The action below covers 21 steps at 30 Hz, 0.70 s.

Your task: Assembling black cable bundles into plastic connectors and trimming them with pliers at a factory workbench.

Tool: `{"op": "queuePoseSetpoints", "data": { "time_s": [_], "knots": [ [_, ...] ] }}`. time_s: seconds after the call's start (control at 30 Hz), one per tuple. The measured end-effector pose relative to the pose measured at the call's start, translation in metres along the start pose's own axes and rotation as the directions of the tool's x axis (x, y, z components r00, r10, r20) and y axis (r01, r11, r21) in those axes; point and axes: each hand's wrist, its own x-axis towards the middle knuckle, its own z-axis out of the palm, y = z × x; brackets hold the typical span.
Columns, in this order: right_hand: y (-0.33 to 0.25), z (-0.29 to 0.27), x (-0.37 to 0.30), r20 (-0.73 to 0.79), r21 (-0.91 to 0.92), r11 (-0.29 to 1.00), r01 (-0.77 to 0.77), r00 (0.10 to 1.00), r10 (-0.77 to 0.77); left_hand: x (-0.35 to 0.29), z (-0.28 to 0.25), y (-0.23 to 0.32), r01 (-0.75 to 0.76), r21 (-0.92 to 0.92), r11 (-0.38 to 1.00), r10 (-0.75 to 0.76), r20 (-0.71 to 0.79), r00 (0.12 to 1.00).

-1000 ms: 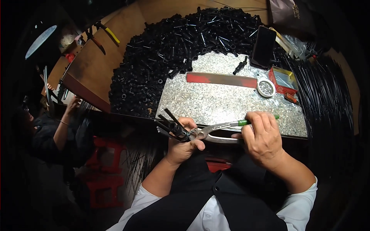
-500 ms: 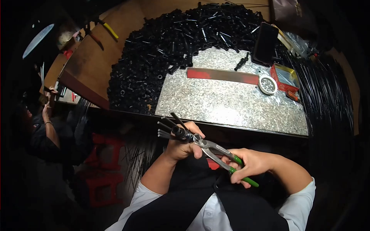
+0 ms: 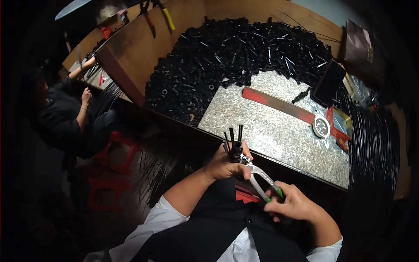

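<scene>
My left hand (image 3: 227, 165) is closed around a small black tubular part (image 3: 236, 149), with several thin dark rods (image 3: 232, 134) sticking up beside it. In my right hand (image 3: 291, 201) are green-handled pincers (image 3: 261, 178); the fingers wrap round the grips. The metal jaws of the pincers meet the lower end of the black part, close to my left thumb. Just what the jaws bite on is too small to make out. Both hands are held before my body, off the near edge of the speckled tabletop (image 3: 244, 118).
A big heap of black tubular parts (image 3: 244, 48) covers the table's back and left. On the top lie a red-brown bar (image 3: 279, 105), a white bowl (image 3: 321, 126), a red tin (image 3: 339, 122) and a dark phone (image 3: 329, 83). Long black rods (image 3: 371, 144) hang at right. A person (image 3: 65, 109) sits at left near red stools (image 3: 115, 153).
My view has swung left, so the table sits further right. The black part and rods now point more upright. Pincers stay at the part; the other person has moved an arm forward.
</scene>
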Motion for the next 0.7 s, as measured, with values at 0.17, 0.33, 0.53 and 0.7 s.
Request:
{"op": "queuePoseSetpoints", "data": {
  "time_s": [0.17, 0.33, 0.53, 0.7],
  "knots": [
    [0.016, 0.011, 0.01, -0.255, -0.867, 0.471, 0.165, 0.664, -0.703, 0.0, 0.004, 0.004, 0.023, -0.052, 0.998, -0.028, -0.11, 0.994],
    [0.014, -0.009, 0.004, -0.208, -0.872, 0.477, 0.108, 0.8, -0.562, 0.002, -0.003, 0.008, 0.086, -0.092, 0.992, -0.09, -0.04, 0.995],
    [0.023, -0.008, 0.005, 0.276, 0.306, 0.934, -0.184, 0.956, 0.097, 0.006, -0.001, 0.011, 0.108, -0.072, 0.992, -0.098, 0.13, 0.987],
    [0.022, 0.001, 0.016, -0.289, -0.746, 0.64, 0.183, 0.777, -0.559, 0.008, 0.004, 0.009, 0.108, -0.076, 0.991, -0.115, -0.087, 0.99]
  ]
}}
